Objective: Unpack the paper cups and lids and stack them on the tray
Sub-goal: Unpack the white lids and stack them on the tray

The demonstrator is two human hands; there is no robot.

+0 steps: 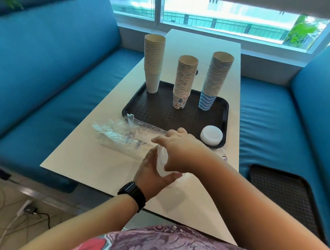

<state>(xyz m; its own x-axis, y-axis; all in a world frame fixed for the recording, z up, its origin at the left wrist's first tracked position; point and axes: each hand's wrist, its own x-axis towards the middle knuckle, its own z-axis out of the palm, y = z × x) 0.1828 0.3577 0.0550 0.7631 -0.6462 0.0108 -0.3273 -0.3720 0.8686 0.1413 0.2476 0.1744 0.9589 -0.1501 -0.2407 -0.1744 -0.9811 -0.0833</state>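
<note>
Lids point(162, 161) in clear plastic sleeve, gripped between left hand point(152, 176) beneath and right hand point(180, 149) above, near tray point(161, 112).

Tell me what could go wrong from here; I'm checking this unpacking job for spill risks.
The three tall cup stacks, white, patterned and blue striped, stand narrow-based on the tray; a bump could topple them. Both hands, left and right, grip a lid stack in slippery clear wrap, so lids may slip out. Loose wrap lies over the tray's near rim.
</note>
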